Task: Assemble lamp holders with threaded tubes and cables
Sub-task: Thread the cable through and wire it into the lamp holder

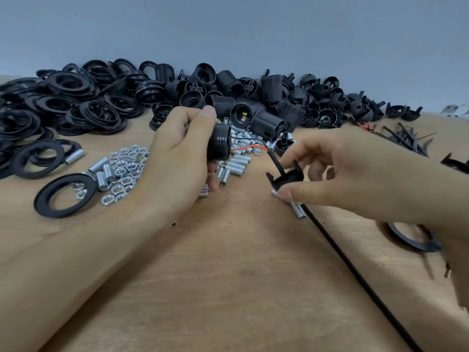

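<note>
I see a wooden table (228, 275) carrying black rings (63, 102) at upper left, black holders (253, 97) along the top, and nuts (127, 168) and tubes (238, 161) mid-frame.

Even, soft, fairly bright light is cast from above, and only faint shadows are seen on the wooden table (241, 288). Wide-angle bending is seen at the edges. The lower right corner is smeared by motion blur.
</note>
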Demonstrator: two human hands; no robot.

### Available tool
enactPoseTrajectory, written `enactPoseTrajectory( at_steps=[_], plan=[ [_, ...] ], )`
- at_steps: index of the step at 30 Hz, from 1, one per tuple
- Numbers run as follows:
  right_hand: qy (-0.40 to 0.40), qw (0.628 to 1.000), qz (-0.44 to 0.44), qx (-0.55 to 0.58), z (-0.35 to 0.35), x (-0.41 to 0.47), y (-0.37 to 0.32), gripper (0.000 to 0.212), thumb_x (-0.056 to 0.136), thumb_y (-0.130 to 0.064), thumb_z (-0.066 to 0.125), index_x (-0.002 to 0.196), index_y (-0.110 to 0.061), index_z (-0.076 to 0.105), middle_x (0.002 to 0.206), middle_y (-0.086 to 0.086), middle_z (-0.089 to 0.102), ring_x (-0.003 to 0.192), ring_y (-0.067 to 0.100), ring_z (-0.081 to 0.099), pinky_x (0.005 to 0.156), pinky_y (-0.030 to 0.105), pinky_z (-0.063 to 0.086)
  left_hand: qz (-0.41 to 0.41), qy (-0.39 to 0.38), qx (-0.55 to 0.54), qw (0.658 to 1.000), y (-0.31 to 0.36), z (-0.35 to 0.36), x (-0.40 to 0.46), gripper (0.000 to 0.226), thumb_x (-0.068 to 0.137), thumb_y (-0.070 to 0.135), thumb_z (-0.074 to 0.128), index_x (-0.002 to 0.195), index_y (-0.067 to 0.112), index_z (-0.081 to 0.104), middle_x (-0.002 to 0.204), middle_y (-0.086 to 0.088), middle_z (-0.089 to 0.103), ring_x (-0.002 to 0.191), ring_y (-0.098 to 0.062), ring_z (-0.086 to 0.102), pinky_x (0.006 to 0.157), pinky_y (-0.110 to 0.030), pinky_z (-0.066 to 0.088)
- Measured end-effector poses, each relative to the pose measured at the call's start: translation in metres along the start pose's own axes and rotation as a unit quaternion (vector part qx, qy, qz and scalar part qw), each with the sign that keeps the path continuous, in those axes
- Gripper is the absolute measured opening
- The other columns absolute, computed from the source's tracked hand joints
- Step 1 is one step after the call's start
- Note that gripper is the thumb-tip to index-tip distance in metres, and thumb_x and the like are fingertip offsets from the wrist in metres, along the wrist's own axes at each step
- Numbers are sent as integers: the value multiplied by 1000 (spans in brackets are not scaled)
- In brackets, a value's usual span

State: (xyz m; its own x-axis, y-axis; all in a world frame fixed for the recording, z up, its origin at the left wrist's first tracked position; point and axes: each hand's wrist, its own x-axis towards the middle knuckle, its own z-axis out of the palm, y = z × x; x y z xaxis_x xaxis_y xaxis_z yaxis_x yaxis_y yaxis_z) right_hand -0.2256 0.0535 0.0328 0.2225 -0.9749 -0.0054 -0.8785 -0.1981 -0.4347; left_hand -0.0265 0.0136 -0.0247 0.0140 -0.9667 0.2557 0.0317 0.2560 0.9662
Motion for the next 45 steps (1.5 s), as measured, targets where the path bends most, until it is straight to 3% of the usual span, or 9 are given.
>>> enactPoseTrajectory(
  at_steps=[8,10,19,23,28,33,37,43,45],
  plan=[
    [123,958,-63,251,19,5,-8,67,50,-49,81,111,-27,64,85,-10,57,58,3,56,69,29,56,45,-31,-46,997,6,-1,-1,29,90,43,60,91,14,57,70,2,61,52,-22,53,46,-30,43],
    [149,951,-62,265,21,7,-10,59,52,-43,83,105,-24,69,85,2,67,63,12,61,74,40,60,45,-33,-70,996,7,-3,0,32,86,47,67,86,16,58,69,1,60,47,-23,50,45,-29,42],
    [195,968,-127,92,25,3,-10,35,73,-30,83,104,-27,69,82,-2,70,73,22,59,73,41,51,28,-45,-73,996,9,-2,1,36,92,42,59,65,20,50,52,0,45,42,-21,42,39,-25,37],
    [256,947,-192,10,27,0,-15,43,77,-17,79,118,-18,67,99,-9,71,89,8,61,81,14,48,33,-42,-83,995,11,-3,3,39,99,36,55,70,12,47,55,-2,45,45,-21,41,39,-25,38],
    [214,959,-157,104,32,1,-18,52,78,-23,81,125,-26,59,99,-19,66,69,8,58,70,22,51,59,-29,-39,997,8,-4,1,37,100,38,54,72,15,47,54,-1,46,38,-21,45,37,-22,37],
    [163,964,-157,137,30,0,-14,47,89,-28,69,134,-22,57,120,-15,66,111,2,61,96,30,49,81,-15,-2,997,5,-4,3,30,96,42,55,78,18,49,65,-19,45,38,-26,49,41,-26,39],
    [190,955,-191,122,29,1,-15,56,87,-10,70,139,-22,51,128,-18,61,120,-5,53,96,12,44,102,-25,15,994,6,-5,2,29,97,38,50,77,18,44,52,5,40,37,-17,40,37,-22,34],
    [36,959,-142,241,16,-5,-17,63,72,-30,82,129,-29,56,110,-17,71,85,24,63,82,34,56,187,-41,120,974,10,-8,-2,27,99,33,49,83,12,48,57,5,43,46,-7,42,39,-23,38],
    [58,983,-114,129,20,-2,-15,64,72,-30,82,130,-34,55,112,-25,67,91,5,61,91,29,51,178,-43,120,976,9,-7,-2,28,98,37,50,84,12,48,60,3,43,49,-11,42,41,-29,40]
  ],
)
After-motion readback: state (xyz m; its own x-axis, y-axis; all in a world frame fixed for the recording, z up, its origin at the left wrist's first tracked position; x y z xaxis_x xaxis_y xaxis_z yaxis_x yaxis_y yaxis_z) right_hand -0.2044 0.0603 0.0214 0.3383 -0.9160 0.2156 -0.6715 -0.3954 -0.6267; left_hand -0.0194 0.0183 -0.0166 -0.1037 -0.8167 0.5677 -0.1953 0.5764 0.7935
